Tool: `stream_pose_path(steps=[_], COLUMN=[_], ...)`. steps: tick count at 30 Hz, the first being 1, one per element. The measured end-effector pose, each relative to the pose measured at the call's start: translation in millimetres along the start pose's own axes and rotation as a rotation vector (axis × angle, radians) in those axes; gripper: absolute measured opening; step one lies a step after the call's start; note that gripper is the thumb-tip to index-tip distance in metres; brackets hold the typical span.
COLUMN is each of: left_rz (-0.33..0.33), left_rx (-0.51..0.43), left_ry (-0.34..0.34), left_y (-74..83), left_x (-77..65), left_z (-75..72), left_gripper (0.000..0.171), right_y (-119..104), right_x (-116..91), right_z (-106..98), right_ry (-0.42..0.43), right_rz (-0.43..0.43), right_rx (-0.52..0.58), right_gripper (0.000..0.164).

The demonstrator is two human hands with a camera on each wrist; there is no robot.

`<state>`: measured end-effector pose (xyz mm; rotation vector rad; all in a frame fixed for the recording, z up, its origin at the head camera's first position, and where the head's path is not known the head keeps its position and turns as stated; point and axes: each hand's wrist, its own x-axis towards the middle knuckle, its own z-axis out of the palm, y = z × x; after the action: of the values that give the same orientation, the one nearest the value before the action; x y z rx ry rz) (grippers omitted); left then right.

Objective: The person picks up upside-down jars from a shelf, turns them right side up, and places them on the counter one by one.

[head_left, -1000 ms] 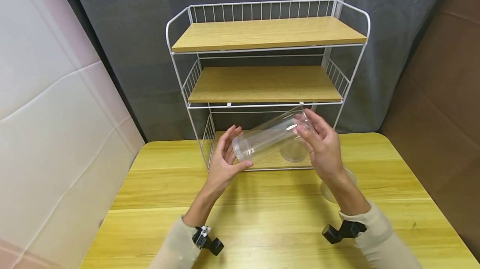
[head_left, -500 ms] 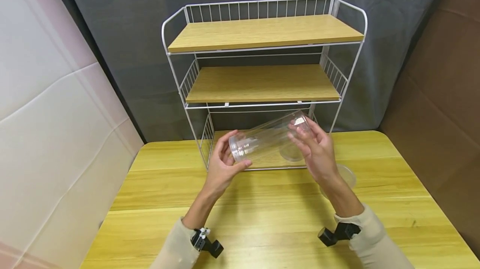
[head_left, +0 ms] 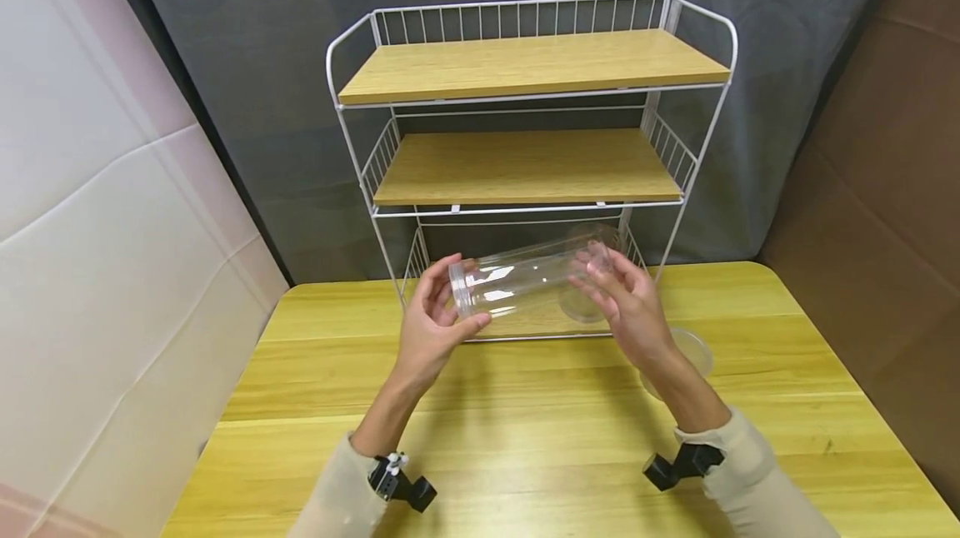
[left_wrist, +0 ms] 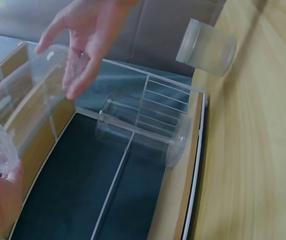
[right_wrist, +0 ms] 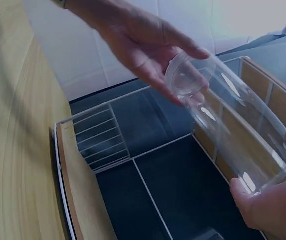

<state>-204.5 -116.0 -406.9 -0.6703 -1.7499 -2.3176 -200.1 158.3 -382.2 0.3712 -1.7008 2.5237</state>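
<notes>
Two hands, one long transparent jar (head_left: 517, 280) between them, held up in front of the lower opening of a three-tier rack (head_left: 534, 63). With my left hand (head_left: 427, 330) I grip the ringed end, thumb on the near side and fingers curled round behind; whether that ring is a lid or a bare neck I cannot tell. With my right hand (head_left: 633, 309) I hold the opposite end between thumb and fingers. The jar lies nearly crosswise between my palms, the right-hand end slightly higher in the head view. Beyond my right fingers, a second transparent jar (left_wrist: 143, 130) stands upright on the rack's bottom board (head_left: 517, 326), partly seen through the jar I hold. Just behind my right wrist, a short jar (left_wrist: 207, 47) stands on the wooden table (head_left: 525, 438); from the head it is half covered by my forearm, but the left wrist view shows it whole, a ribbed, paler band at its top. The rack has a white wire frame and wood-look boards, the upper two of them above and beyond both hands. Behind it hangs dark grey cloth (head_left: 285, 146); a white panel (head_left: 112, 188) stands off to my left hand's side, a brown one (head_left: 885, 188) to my right's. Each beige sleeve (head_left: 341, 484) carries a black camera at the cuff.
</notes>
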Motion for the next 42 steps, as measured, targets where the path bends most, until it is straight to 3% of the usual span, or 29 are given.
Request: stream_pose_path(steps=[6,12,18,22,26,32,42], left_rz=[0.026,0.054,0.048,0.054,0.077,0.092,0.088], left_rx=[0.001,0.021,0.118,0.179,0.298,0.441,0.602], left_ry=[-0.001,0.009,0.014,-0.025,-0.074,-0.093,-0.100], left_y=[8.2,18.8,25.8,28.7,31.3,31.8,31.0], left_x=[2.8,5.6,6.5,6.6,5.8,2.8,-5.5], left_z=[-3.9,-6.2,-11.1,-18.4,-27.3,-40.5,-64.2], left_gripper=[0.090,0.089,0.088,0.088,0.088,0.087,0.086], right_y=[1,-2,-12,-22,-33,-49,-60], right_x=[0,-1,-3,-6,-8,-10,-5], right_z=[-6,-15,-23,-29,-38,-53,-80], right_ry=[-0.054,-0.086,-0.119,-0.090,-0.050,-0.019,-0.010], right_rz=[0.014,-0.022,-0.134,-0.247,-0.384,-0.509,-0.616], right_rx=[-0.128,-0.507,-0.653,-0.909,-1.137,-1.273,-1.362], right_gripper=[0.055,0.059,0.064,0.071,0.079,0.084,0.091])
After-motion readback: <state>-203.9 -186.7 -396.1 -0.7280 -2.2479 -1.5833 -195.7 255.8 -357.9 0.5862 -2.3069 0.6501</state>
